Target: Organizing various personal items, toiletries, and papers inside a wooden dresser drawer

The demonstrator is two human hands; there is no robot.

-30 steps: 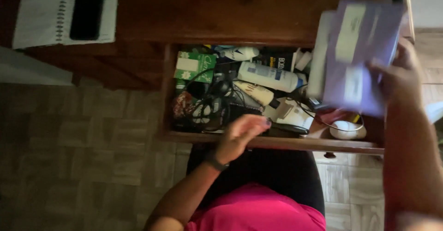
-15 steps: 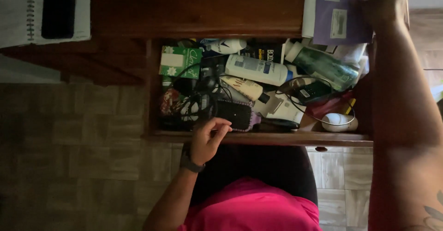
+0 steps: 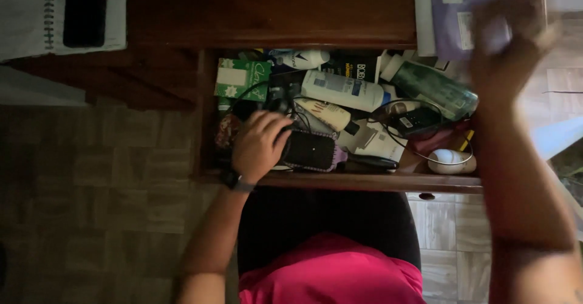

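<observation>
An open wooden drawer (image 3: 340, 181) is crammed with bottles, boxes and cables. My left hand (image 3: 260, 144) is inside it at the left, fingers curled into a tangle of black cables (image 3: 276, 100). Its thumb side touches a black rectangular brush-like object (image 3: 310, 151). My right hand (image 3: 509, 52) is raised at the upper right, blurred, over purple and white papers (image 3: 456, 18) that lie on the desk top. Whether it grips them is unclear. A white bottle (image 3: 343, 90) and a green bottle (image 3: 434, 87) lie in the drawer between my hands.
A spiral notebook (image 3: 30, 12) with a black phone (image 3: 85, 9) on it lies on the dark wooden desk (image 3: 273, 12) at the upper left. A green box (image 3: 242, 79) and a small white bowl (image 3: 450, 161) sit in the drawer. Tiled floor lies at the left.
My right hand carried the purple papers from above the drawer up to the desk top. My left hand went from the drawer's front edge into the cables.
</observation>
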